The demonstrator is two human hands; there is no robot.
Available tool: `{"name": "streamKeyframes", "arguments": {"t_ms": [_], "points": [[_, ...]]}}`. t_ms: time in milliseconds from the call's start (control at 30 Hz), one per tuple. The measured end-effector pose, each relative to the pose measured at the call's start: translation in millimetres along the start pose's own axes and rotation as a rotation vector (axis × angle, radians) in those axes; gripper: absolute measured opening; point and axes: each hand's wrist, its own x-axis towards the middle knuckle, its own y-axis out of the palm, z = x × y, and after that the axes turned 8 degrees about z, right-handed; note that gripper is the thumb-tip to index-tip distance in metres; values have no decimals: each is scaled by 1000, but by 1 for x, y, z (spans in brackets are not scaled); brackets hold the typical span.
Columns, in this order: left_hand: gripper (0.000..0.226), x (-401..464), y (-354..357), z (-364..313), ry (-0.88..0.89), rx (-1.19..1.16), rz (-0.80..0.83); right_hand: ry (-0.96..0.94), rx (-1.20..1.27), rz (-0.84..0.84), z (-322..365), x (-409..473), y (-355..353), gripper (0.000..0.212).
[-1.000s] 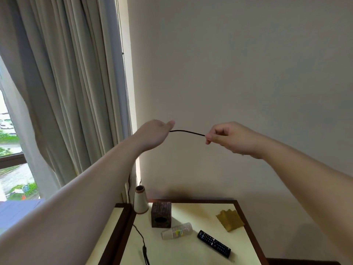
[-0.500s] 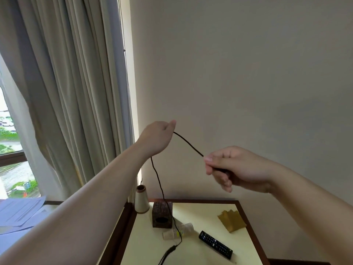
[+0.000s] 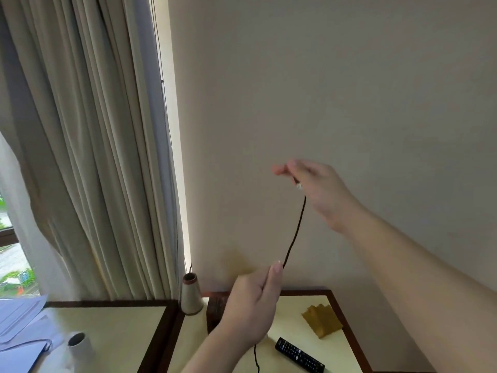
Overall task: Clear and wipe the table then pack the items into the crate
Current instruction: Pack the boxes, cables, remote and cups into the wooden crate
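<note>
A thin black cable (image 3: 295,232) runs taut between my two hands, high above the table. My right hand (image 3: 320,191) is raised near the wall and pinches the cable's upper end. My left hand (image 3: 252,310) is lower, just over the table, gripping the cable, which hangs down below it. On the cream table top (image 3: 236,356) lie a black remote control (image 3: 299,355) and a folded yellow cloth (image 3: 322,320). A dark wooden box (image 3: 213,313) is mostly hidden behind my left hand.
A pale cone-shaped spool (image 3: 191,294) stands at the table's back left corner. A second table (image 3: 113,332) on the left carries papers (image 3: 18,319) and a white cup (image 3: 79,345). Curtains (image 3: 88,146) hang at the left; the wall is close behind.
My right hand has risen and moved right with the cable end. My left hand has dropped low toward the table, sliding along the cable. The view has shifted slightly left.
</note>
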Motion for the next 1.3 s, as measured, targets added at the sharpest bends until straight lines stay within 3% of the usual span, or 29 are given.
{"name": "streamKeyframes", "arguments": {"t_ms": [100, 167, 300, 400, 600, 700, 800, 867, 933, 1000, 1133, 1200, 1300], "points": [[68, 11, -30, -20, 95, 81, -88, 221, -100, 191, -29, -33, 10, 43], [64, 27, -54, -39, 148, 158, -173, 332, -27, 317, -38, -61, 22, 48], [62, 72, -84, -55, 64, 243, -229, 366, 565, 409, -27, -106, 54, 46], [60, 89, -83, -34, -50, 199, -135, 282, 761, 353, -5, -114, 69, 44], [65, 63, -30, 18, -205, -138, -4, 80, 812, -21, 34, -75, 57, 36], [58, 37, -5, 27, -238, -104, 34, -32, 626, -113, 16, -41, 38, 36], [59, 21, 3, 23, -158, -104, 1, 26, 89, -184, -22, -24, 24, 34], [63, 22, -3, 18, -106, -121, -56, 164, -247, -82, -41, -31, 19, 36], [66, 29, -14, 12, -49, -101, -110, 330, -374, 130, -53, -49, 21, 42], [66, 39, -27, 3, -24, -43, -137, 439, -272, 319, -57, -72, 28, 49], [70, 63, -45, 1, -95, 35, -204, 504, 314, 482, -39, -113, 48, 55], [69, 68, -44, 8, -129, -15, -186, 426, 509, 445, -20, -121, 56, 46], [64, 60, -26, 17, -199, -199, -90, 286, 672, 199, 10, -115, 63, 32]]}}
